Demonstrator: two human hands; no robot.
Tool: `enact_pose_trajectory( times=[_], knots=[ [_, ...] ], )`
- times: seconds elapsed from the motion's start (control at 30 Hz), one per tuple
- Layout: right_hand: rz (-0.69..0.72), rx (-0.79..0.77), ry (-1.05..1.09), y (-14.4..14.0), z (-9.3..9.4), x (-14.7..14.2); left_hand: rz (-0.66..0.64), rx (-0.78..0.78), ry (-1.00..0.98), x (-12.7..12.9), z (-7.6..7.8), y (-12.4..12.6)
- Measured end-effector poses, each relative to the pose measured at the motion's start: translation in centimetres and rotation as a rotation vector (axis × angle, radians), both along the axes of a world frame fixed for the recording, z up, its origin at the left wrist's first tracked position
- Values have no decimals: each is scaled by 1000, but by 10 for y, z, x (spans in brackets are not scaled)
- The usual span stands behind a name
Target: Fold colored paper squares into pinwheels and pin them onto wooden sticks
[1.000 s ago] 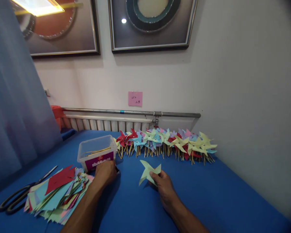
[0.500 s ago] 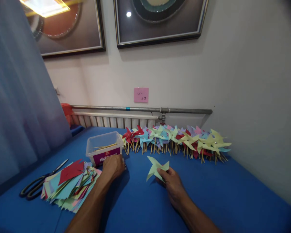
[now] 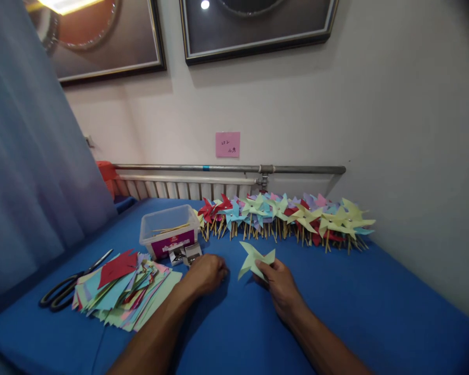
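pale green pinwheel [image 3: 255, 258] pinched at its lower edge in my right hand [image 3: 280, 284], raised just off the blue table [image 3: 355, 307]; my left hand [image 3: 205, 272] rests curled on the cloth beside it, holding nothing i can see. plastic box [image 3: 169, 237] and finished pinwheels [image 3: 289, 219] lie beyond.

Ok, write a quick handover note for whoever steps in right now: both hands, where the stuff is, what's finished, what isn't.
Right hand: grip on a pale green folded paper pinwheel head, no stick on it yet.
Left hand: curled on the blue table cover; whether it holds anything is hidden.
Clear plastic box of wooden sticks stands at back left, with a stack of coloured cut paper squares and black scissors further left.
Done: row of finished pinwheels on sticks along the wall.
Left: the paper stack.
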State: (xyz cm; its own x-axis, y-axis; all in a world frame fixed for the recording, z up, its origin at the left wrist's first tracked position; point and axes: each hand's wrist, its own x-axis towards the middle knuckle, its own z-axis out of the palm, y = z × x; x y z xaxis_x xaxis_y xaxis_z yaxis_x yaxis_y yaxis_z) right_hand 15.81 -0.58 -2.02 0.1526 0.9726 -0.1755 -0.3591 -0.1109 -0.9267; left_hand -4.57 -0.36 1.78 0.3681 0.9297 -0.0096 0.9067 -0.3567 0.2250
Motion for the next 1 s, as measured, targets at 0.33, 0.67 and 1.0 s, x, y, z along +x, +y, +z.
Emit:
enact_pose_trajectory(
  times=[0.33,0.67,1.0],
  knots=[
    [-6,24,5,0,0,0,-96,-80,-139,-13,3,4],
    [2,11,0,0,2,0,-124,11,23,-6,0,4],
    [-5,17,8,-1,1,0,-81,40,40,1,-5,4]
  ],
)
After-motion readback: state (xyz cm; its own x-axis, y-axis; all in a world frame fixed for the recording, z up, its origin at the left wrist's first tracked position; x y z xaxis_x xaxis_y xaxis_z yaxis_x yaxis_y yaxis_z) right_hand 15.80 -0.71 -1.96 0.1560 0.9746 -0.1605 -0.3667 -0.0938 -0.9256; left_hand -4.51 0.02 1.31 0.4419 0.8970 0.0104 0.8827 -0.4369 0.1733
